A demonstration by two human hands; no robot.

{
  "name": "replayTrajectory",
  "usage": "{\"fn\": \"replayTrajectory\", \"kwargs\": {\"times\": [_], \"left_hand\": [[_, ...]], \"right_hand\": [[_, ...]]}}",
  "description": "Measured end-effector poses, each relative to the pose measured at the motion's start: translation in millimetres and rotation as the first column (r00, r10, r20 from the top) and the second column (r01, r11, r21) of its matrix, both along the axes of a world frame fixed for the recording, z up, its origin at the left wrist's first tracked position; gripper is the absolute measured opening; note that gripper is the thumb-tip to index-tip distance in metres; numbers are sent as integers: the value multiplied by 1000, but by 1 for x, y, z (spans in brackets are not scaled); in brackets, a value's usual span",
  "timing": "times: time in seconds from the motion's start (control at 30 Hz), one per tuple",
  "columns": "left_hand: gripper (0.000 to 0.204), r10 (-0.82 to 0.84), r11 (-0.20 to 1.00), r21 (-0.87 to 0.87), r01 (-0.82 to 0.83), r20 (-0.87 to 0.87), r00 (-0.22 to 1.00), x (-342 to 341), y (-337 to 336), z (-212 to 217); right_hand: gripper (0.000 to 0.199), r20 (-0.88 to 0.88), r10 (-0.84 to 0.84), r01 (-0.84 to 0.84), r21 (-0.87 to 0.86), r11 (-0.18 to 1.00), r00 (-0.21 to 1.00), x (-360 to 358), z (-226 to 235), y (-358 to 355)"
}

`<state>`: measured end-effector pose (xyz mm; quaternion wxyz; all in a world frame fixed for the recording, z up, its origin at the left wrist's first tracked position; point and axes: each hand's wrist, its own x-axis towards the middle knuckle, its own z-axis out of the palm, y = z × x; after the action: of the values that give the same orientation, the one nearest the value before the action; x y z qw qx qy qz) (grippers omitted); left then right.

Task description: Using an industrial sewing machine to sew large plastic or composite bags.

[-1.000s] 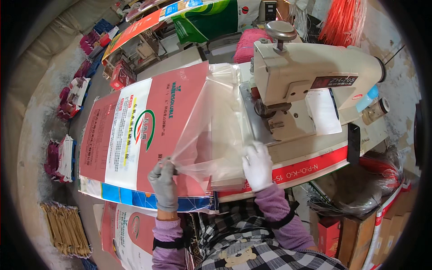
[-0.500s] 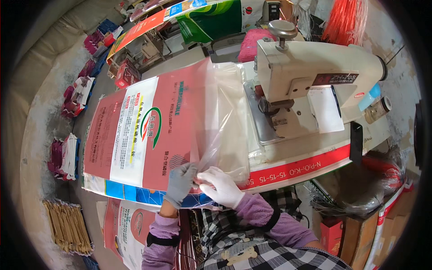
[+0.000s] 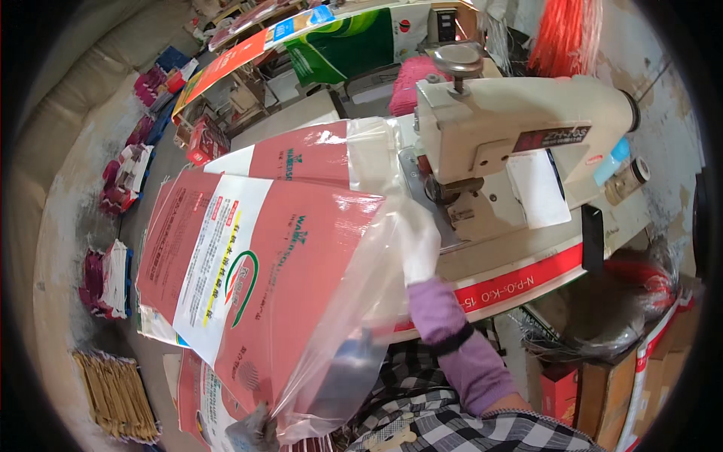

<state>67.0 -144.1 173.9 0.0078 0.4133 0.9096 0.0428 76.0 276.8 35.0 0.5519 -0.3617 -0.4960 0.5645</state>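
Red woven sack (image 3: 248, 279) with white printed panel, clear plastic liner (image 3: 354, 301) spilling from its mouth. Right hand (image 3: 419, 245), white-gloved, reaching up inside liner, grip hidden. Left hand (image 3: 252, 431), grey-gloved, pinching liner's lower corner.

Glossy woven-plastic red sack (image 3: 248, 264), clear plastic liner (image 3: 354, 316), cloth gloves

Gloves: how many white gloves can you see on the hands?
2. The right hand's glove reaches under the clear plastic liner near the sewing machine; the left hand's glove grips the sack's bottom edge.
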Motion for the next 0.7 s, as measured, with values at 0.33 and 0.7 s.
{"fn": "replayTrajectory", "kwargs": {"times": [0.33,0.7], "left_hand": [[18,239,696,581,-423,367,899,-12,-2,-49],[61,-16,974,226,4,49,999,3,-64,-48]], "right_hand": [[33,630,212,-584,468,664,747,35,-12,16],[27,497,-153,-512,855,-84,854,-14,47,43]]}}
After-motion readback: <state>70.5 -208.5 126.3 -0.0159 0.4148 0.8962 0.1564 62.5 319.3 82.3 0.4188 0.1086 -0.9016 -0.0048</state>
